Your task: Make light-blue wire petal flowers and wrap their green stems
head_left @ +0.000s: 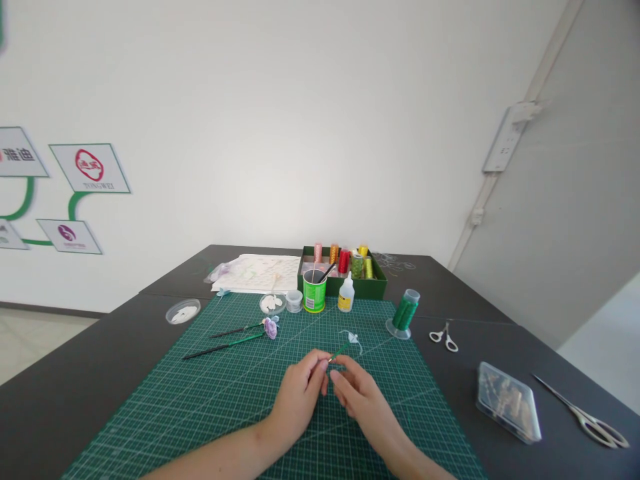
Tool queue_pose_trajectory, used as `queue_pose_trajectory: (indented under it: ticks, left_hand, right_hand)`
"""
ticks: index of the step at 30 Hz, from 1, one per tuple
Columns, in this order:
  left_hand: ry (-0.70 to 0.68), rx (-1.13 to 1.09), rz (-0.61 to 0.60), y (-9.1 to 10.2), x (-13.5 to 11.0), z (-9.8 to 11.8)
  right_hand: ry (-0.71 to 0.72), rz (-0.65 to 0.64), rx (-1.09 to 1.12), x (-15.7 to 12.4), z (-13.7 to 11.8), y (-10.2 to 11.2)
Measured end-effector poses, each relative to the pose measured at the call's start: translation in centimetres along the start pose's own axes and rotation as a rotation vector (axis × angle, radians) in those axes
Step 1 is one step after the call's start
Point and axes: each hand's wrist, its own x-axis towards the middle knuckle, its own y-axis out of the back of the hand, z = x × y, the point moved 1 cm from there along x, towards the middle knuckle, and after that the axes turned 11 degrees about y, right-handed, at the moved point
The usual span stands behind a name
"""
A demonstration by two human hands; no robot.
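Over the green cutting mat (210, 407), my left hand (299, 393) pinches a thin green stem (340, 351) whose far end carries a small white flower piece (354, 337). My right hand (361, 395) is close beside it with curled fingers touching near the stem's lower end. Two finished stems lie to the left on the mat, one with a purple flower (271, 327). A green thread spool (404, 312) stands at the mat's right edge.
A green can (315, 291) with a tool, a glue bottle (346, 295), small dishes (273, 304) and a box of thread spools (345, 270) sit at the back. Small scissors (444, 337), a clear plastic case (509, 401) and large scissors (585, 413) lie right.
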Motion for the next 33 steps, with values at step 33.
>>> queue_pose_trajectory:
  ticks: [33]
  left_hand:
    - [-0.062,0.352,-0.284,-0.3,-1.8,0.6]
  right_hand:
    - [0.298,-0.098,-0.446,0.2,-6.0,5.4]
